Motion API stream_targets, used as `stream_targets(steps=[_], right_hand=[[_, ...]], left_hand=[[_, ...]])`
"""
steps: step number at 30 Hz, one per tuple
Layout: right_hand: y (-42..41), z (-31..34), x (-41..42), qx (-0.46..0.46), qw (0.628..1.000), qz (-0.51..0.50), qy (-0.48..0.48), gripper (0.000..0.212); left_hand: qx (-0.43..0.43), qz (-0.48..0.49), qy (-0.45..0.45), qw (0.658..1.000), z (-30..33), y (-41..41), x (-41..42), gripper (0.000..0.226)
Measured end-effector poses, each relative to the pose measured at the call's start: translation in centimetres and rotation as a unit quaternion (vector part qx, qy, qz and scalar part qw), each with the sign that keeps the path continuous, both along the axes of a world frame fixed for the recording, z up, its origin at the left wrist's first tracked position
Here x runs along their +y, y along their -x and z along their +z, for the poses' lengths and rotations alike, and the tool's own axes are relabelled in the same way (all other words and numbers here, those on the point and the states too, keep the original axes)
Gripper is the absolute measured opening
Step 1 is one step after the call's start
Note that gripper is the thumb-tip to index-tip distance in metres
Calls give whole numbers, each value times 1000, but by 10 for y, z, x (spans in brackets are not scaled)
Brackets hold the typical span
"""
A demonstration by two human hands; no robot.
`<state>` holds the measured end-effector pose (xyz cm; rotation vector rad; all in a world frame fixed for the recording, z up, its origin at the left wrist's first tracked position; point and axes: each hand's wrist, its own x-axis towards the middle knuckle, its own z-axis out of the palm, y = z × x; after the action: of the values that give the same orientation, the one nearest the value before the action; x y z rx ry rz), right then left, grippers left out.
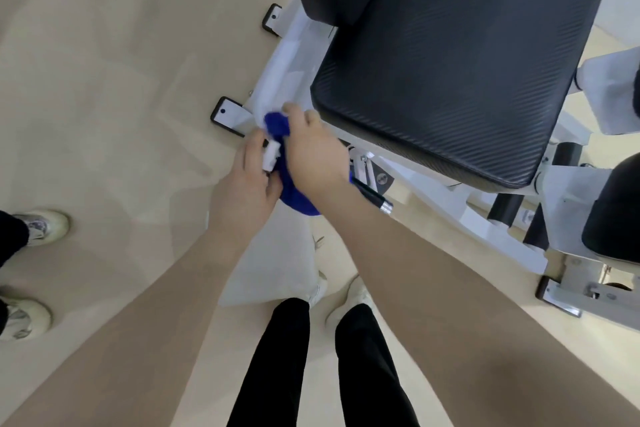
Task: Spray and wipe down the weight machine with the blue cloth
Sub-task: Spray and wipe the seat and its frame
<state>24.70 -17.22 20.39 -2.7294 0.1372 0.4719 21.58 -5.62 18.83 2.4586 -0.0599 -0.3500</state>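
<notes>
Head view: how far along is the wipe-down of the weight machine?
Nothing looks clearly finished; no wet streaks show on the black seat pad. In hand: the right hand holds the blue cloth beside the white frame, while the left hand grips a small white sprayer. Pad and frame probably remain.
</notes>
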Motion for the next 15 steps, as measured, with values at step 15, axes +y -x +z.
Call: stream_targets(steps=[15], right_hand=[[-2, -10, -6, 22, 998, 47, 37, 61]], left_hand=[[-11, 46, 47, 998, 8, 18, 9, 44]])
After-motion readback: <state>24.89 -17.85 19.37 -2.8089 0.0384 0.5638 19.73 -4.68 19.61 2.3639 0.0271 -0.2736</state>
